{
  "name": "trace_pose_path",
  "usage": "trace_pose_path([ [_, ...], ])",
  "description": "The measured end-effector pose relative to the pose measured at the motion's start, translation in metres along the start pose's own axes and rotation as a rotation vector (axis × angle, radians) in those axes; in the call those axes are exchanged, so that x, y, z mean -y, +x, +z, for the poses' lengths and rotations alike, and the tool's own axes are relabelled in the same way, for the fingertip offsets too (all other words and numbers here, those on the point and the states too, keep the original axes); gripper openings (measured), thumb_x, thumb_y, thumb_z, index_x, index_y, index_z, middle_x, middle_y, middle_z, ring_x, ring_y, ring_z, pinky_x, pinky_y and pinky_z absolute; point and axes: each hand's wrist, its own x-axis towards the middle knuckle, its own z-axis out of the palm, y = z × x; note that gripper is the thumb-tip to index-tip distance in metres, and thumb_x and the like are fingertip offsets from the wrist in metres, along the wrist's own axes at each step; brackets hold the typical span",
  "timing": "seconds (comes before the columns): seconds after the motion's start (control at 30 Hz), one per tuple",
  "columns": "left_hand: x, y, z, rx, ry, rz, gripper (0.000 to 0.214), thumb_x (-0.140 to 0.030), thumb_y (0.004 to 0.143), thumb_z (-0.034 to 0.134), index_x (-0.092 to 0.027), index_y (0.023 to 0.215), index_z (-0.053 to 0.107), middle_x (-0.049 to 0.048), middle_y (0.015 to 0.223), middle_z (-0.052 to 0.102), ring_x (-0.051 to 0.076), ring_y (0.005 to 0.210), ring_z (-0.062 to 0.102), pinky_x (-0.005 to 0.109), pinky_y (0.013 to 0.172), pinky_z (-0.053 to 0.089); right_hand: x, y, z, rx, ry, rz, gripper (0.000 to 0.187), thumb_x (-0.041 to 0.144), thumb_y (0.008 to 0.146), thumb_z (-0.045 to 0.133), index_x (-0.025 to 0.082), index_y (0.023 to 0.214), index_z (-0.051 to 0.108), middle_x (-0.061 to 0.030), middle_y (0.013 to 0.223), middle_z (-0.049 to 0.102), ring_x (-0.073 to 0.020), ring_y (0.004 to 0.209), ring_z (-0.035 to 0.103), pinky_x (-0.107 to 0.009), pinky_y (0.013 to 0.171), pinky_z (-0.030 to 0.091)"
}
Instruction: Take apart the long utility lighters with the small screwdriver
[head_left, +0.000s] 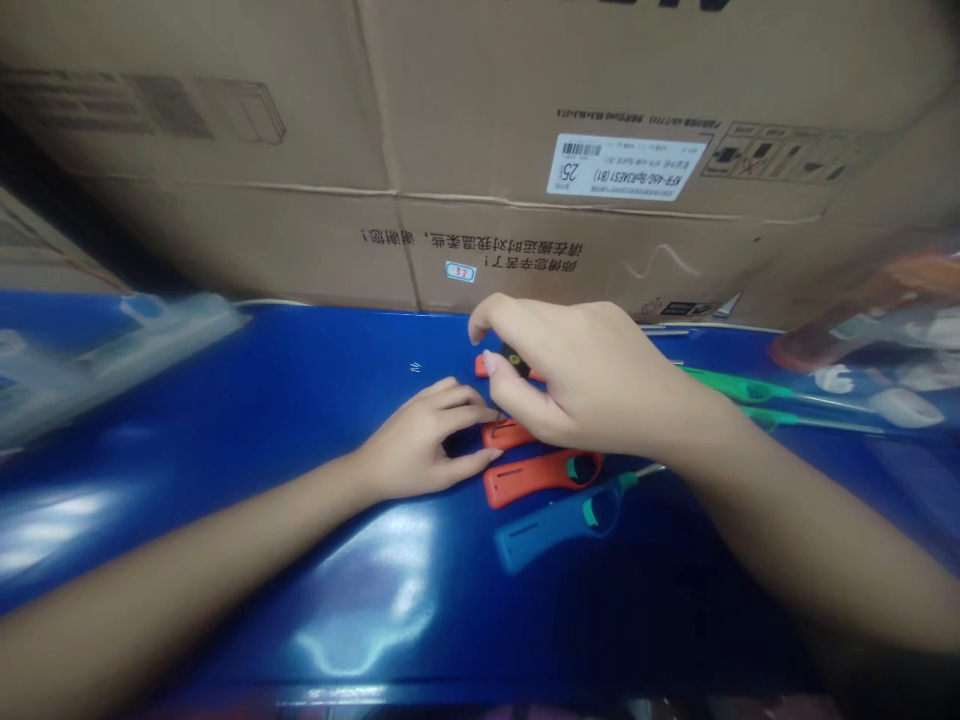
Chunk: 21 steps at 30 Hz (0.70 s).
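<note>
"How were the hands?"

"The left hand (420,440) had thumb and fingers slightly parted, touching the butt end of an orange lighter (510,433), nearer the table's (675,620) far edge than its near one. I couldn't tell whether it gripped. The right hand (600,375) arched above, thumb and forefinger apart, other fingers hidden; I couldn't tell what it held. An orange-and-black object (514,358) showed beneath."

"And around them?"

"Toward the near edge lay a second orange lighter (536,478), then a blue lighter (551,528). Two green lighters (731,384) pointed toward the right edge."

"Any containers?"

"A cardboard box (480,150) stood along the far edge, its printing upside down, its contents out of sight. Toward the right edge was clear plastic packaging (885,325), blurred; something reddish was inside or behind it, I couldn't tell which."
</note>
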Motion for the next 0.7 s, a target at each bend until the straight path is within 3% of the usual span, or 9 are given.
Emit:
trace_pose_path([
  [0.2, -0.0005, 0.0007, 0.0005, -0.003, -0.036, 0.025, 0.031, -0.029, 0.091, 0.067, -0.022, 0.122, 0.067, 0.0083, 0.120, 0.070, 0.026, 0.114, 0.064, 0.044, 0.100, 0.051, 0.0022, 0.0002, -0.0020, 0.034, -0.021, 0.039, 0.032, 0.037, 0.099, 0.039, 0.015, 0.110, 0.060, -0.0040, 0.078, 0.070, -0.0170, 0.064, 0.058, -0.028, 0.058, 0.026],
  [0.37, -0.0014, 0.0012, 0.0002, 0.011, -0.073, -0.001, 0.024, -0.031, 0.092, 0.066, -0.021, 0.113, 0.068, 0.0077, 0.107, 0.073, 0.024, 0.099, 0.068, 0.040, 0.089, 0.055, 0.0045, -0.0003, -0.0020, 0.050, 0.065, -0.030, 0.027, 0.031, 0.092, 0.044, 0.016, 0.110, 0.057, -0.0039, 0.087, 0.071, -0.0150, 0.064, 0.055, -0.027, 0.058, 0.026],
  [0.5, 0.0000, 0.0007, 0.0005, 0.024, -0.089, 0.014, 0.028, -0.029, 0.092, 0.066, -0.022, 0.119, 0.067, 0.0077, 0.115, 0.073, 0.025, 0.108, 0.067, 0.042, 0.096, 0.053, 0.0059, 0.0001, -0.0017, 0.041, 0.024, -0.004, 0.028, 0.039, 0.096, 0.041, 0.018, 0.099, 0.060, -0.0014, 0.075, 0.067, -0.0140, 0.058, 0.052, -0.027, 0.057, 0.024],
  [0.63, 0.0014, 0.0000, 0.0010, 0.038, -0.082, 0.017, 0.032, -0.028, 0.092, 0.066, -0.024, 0.124, 0.066, 0.0064, 0.115, 0.074, 0.025, 0.106, 0.067, 0.042, 0.097, 0.053, 0.0054, -0.0002, -0.0040, 0.055, 0.086, 0.005, 0.024, 0.031, 0.093, 0.044, 0.017, 0.107, 0.058, -0.0020, 0.083, 0.070, -0.0138, 0.061, 0.054, -0.027, 0.057, 0.026],
  [0.7, 0.0013, -0.0001, 0.0011, 0.040, -0.079, 0.007, 0.033, -0.029, 0.093, 0.066, -0.024, 0.125, 0.066, 0.0064, 0.115, 0.074, 0.025, 0.107, 0.067, 0.042, 0.098, 0.053, 0.0048, -0.0002, -0.0037, 0.053, 0.074, 0.016, 0.026, 0.036, 0.093, 0.046, 0.017, 0.106, 0.058, -0.0022, 0.081, 0.070, -0.0148, 0.063, 0.055, -0.027, 0.058, 0.026],
])
